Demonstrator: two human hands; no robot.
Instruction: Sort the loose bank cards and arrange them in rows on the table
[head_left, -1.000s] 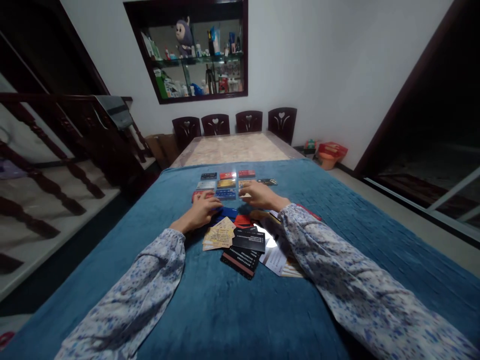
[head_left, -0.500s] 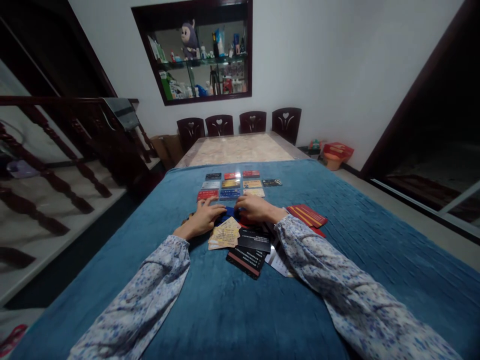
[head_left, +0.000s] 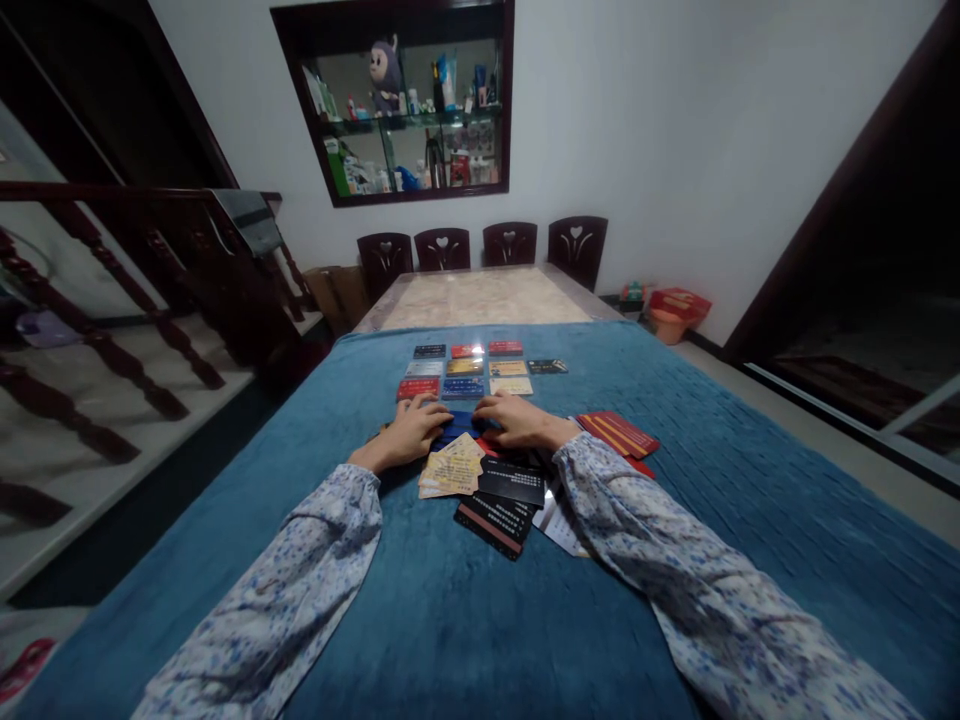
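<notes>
Blue cards [head_left: 456, 428] lie between my two hands, touched at their left side by the fingers of my left hand [head_left: 411, 432], which are bent and slightly apart. My right hand [head_left: 517, 420] rests at their right end, fingers curled over the cloth; what its fingertips hold, if anything, is hidden. Nearer to me are fanned yellow cards [head_left: 451, 468], black cards [head_left: 511, 482] and white cards [head_left: 561, 525], partly under my right sleeve. Beyond my hands, cards stand in rows, among them a red card [head_left: 418, 388], a blue patterned card [head_left: 463, 387] and a pale card [head_left: 510, 385].
Red and gold cards [head_left: 619, 433] lie right of my right wrist. A black card [head_left: 548, 367] ends the middle row. The blue cloth [head_left: 450, 620] covers the near table; its marble top [head_left: 487, 297] shows beyond, with chairs [head_left: 577, 250] behind. A stair railing [head_left: 112, 290] is at left.
The fingers of my right hand have spread slightly over the blue cards, and those of my left hand have shifted a little. The view has moved slightly; the laid-out cards look the same.
</notes>
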